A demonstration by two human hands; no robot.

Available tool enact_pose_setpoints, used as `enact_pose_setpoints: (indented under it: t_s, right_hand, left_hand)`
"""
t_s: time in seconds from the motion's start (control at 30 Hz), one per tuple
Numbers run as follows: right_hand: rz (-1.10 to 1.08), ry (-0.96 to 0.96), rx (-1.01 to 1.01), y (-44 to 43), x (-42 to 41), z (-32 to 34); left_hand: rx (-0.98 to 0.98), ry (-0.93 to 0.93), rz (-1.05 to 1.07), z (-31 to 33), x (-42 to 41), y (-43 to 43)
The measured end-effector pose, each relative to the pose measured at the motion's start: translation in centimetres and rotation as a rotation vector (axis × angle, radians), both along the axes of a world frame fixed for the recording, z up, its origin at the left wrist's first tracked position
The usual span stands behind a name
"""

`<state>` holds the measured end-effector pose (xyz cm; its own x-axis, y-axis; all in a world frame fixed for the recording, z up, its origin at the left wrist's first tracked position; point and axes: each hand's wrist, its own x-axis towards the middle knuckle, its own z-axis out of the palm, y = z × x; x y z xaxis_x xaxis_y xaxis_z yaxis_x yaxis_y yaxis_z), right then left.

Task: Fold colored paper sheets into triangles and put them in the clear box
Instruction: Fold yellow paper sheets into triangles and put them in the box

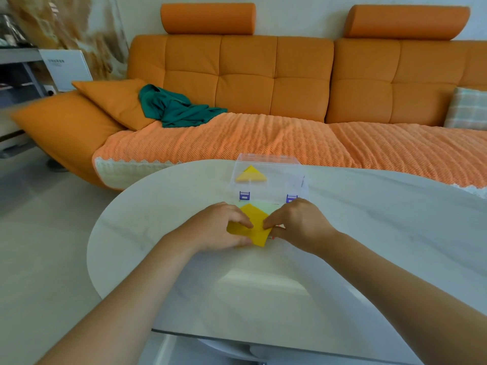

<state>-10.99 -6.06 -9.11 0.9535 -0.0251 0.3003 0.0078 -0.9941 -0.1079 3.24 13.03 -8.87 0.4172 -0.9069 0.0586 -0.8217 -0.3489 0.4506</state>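
An orange sofa (263,83), carrying a green garment (176,109) and a plaid cushion (466,109), is standing behind the white desk (369,233). A clear box (279,159) is sitting near the far desk edge, holding one yellow triangle (251,175). Just before it, the left hand (224,225) and right hand (295,222) are both pinching a partly folded yellow sheet (254,229) with curled fingers, hiding most of the pale sheets (268,206) lying beneath.

No text can be read. A white carton (66,68) beside the sofa carries a few lines of grey print, too small to make out. On the clear box (266,160) at the table's (369,219) far edge, a pale sticker (297,183) is blurred, and its purple clasps (244,195) show only blank white bars.
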Motion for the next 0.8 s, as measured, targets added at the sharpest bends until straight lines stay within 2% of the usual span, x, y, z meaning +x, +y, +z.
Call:
enact_pose_setpoints:
  t_s: [0.1,0.33,0.4,0.5,0.6,0.7,0.8]
  right_hand:
    - [0.045,0.065,0.039,-0.3,-0.2,0.2]
    - [-0.041,-0.135,-0.025,-0.7,-4.0,1.4]
    - [-0.054,-0.066,0.002,-1.0,-6.0,1.8]
    - [-0.114,0.086,0.192,-2.3,-8.9,2.2]
    - [-0.185,0.106,0.341,-3.9,-11.1,1.9]
    - [-0.299,0.082,0.351,-5.3,-12.0,1.2]
    - [-0.372,0.177,0.258,-6.1,-12.1,0.7]
  left_hand:
    - [0.035,-0.013,0.024,0.5,-0.4,0.1]
    - [-0.130,-0.123,-0.002,1.2,-3.5,-2.3]
    - [-0.100,-0.121,-0.038,0.9,-5.0,-3.1]
    - [-0.071,-0.076,-0.103,0.1,-7.3,-4.2]
    - [-0.084,-0.042,-0.128,-0.1,-9.3,-5.4]
    - [-0.083,-0.029,-0.157,0.0,-10.6,-6.6]
    - [-0.079,-0.052,-0.181,0.0,-11.4,-7.6]
